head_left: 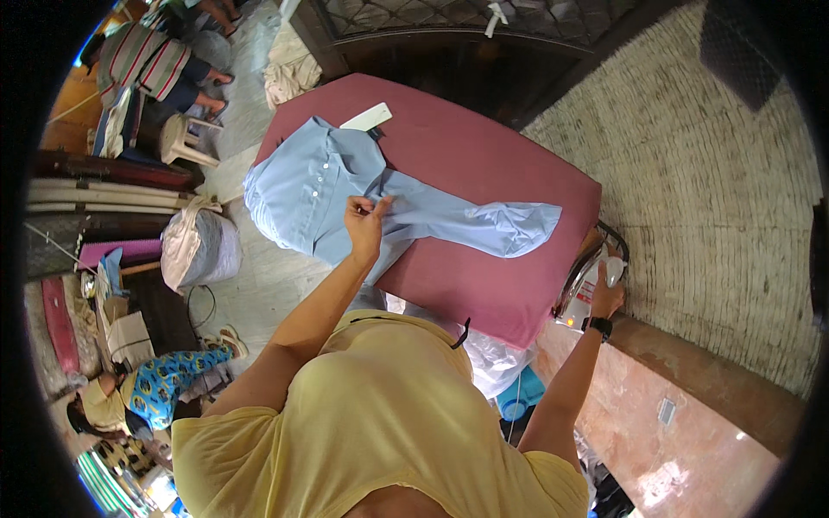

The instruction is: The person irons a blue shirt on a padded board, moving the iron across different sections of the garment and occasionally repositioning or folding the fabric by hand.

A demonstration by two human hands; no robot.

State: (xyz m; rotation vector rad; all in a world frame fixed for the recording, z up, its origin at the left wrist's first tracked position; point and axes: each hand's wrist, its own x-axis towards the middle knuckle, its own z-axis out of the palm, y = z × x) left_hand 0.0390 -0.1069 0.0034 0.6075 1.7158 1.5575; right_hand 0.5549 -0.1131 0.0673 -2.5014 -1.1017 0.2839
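A light blue button-up shirt (315, 186) lies spread over the maroon padded ironing table (484, 147). Its body hangs over the left edge, and one sleeve stretches right across the pad, crumpled toward its end. My left hand (366, 226) is at the shirt near the top of that sleeve, thumb and forefinger pinched together on the cloth. Past the table's right edge, my right hand (607, 295) is closed round the handle of a clothes iron (580, 292) at the ledge. The iron's soleplate is mostly hidden.
A pale flat strip (367, 116) lies by the shirt collar. A stone-topped ledge (639, 380) runs along the right, beside a textured wall (691, 173). A stuffed sack (203, 246) and a plastic stool (186, 142) stand at left. Other people are on the left side.
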